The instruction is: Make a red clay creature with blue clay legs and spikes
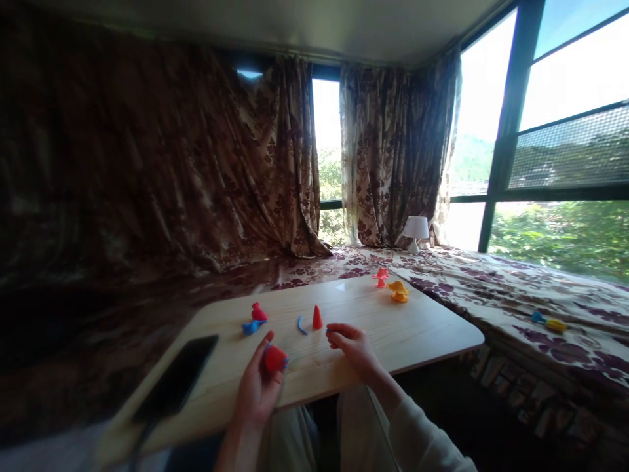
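My left hand [259,387] holds a rounded red lump, apparently modelling clay [275,358], above the near edge of the table. Small blue bits show along the lump's sides. To the right, my right hand [350,344] has its thumb and fingertips pinched together over the tabletop, with a tiny blue speck at the tips, too small to name. Between the hands and farther back, a red cone [317,318] stands upright beside a thin, curved blue strip [301,325]. A blue piece [252,326] and a crimson piece [258,311] lie close together at the left.
The pale wooden table [358,308] carries a dark flat tablet-like device [177,377] on its left. Pink [380,277] and yellow [398,292] pieces sit at its far right. A blue-and-yellow piece [555,324] and a white lamp [415,229] rest on the floral cloth [457,278].
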A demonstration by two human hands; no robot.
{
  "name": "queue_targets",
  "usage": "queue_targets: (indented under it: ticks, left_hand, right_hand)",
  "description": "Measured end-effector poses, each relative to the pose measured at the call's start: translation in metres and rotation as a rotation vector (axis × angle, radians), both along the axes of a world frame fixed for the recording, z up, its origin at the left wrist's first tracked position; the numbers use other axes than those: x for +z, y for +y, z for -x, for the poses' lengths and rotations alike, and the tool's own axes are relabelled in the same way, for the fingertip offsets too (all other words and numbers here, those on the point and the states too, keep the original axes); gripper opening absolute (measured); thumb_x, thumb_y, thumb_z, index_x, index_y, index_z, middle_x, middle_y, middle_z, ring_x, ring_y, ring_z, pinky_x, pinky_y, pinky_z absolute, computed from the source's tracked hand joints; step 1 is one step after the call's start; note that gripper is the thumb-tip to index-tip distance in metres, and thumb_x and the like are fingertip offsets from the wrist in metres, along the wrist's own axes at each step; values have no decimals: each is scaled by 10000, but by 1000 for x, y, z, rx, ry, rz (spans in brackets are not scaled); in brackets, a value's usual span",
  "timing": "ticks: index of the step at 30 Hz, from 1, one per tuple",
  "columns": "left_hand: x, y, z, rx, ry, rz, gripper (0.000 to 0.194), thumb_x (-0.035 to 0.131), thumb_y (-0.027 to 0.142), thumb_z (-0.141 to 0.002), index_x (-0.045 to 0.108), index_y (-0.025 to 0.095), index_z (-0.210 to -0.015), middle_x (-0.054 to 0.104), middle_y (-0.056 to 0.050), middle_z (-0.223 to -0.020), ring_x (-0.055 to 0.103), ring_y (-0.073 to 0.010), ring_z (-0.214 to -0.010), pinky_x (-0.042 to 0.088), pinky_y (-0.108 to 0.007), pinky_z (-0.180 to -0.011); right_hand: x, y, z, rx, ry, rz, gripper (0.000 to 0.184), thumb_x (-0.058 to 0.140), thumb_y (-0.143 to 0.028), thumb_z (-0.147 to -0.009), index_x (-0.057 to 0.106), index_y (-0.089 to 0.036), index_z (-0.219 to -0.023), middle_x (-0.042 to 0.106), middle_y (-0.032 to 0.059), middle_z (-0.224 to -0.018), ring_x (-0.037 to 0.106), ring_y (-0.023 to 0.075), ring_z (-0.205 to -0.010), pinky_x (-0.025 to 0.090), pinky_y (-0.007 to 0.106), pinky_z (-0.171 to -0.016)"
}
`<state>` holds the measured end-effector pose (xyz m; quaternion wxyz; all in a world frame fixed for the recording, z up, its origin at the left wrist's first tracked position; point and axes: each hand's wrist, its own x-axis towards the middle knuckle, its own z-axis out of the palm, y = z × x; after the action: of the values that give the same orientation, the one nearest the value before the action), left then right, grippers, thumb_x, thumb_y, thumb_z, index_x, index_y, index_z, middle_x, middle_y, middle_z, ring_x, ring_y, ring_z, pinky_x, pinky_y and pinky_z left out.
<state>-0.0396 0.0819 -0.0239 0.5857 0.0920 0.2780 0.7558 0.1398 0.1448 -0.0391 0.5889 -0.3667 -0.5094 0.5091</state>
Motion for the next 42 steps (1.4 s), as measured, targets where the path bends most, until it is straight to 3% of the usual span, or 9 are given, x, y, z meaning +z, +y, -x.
queue_targets:
  ticks: [8,14,20,29,36,42]
  left_hand:
    - [0,0,0,2,-19,-2,244,433,82,-903,667,128,-957,637,20,-576,586,-70,-474,528,-209,-496]
    - [-1,0,2,-3,-37,-3,253,422,83,-911,670,129,-925,641,19,-582,584,-65,-470,525,-205,-501]
    - [0,-2,0,0,-28,-6,254,420,80,-913,668,134,-931,649,21,-598,586,-63,-467,523,-209,-492]
    - [0,-1,0,2,-10,-19,255,417,71,-913,665,129,-928,656,20,-600,597,-66,-469,522,-205,-478]
    - [-1,-2,1,-8,-13,-19,254,420,77,-915,667,132,-941,657,17,-595,601,-68,-472,523,-208,-483]
    - [1,-2,0,1,-25,-14,263,412,70,-917,668,126,-937,653,15,-588,595,-60,-463,510,-196,-475]
  right_hand:
    - [-3,3,0,25,25,-10,291,787,-380,-531,711,-140,-679,645,6,-560,575,132,-526,486,279,-563]
    - [-1,-1,-2,60,24,-33,332,755,-330,-573,745,-150,-852,684,16,-654,572,131,-576,469,282,-604]
    - [-1,-1,-2,51,12,-22,270,747,-366,-578,736,-138,-723,617,-14,-538,519,109,-515,427,254,-548]
    - [1,-3,-1,50,27,11,336,754,-437,-559,720,-132,-698,697,72,-702,636,181,-648,483,267,-556]
    - [0,-1,-2,-22,31,-5,312,739,-387,-565,762,-143,-758,644,12,-603,530,104,-497,456,252,-510]
    - [1,-2,-1,-44,-2,3,307,740,-375,-552,741,-135,-743,657,21,-597,546,118,-518,460,249,-504]
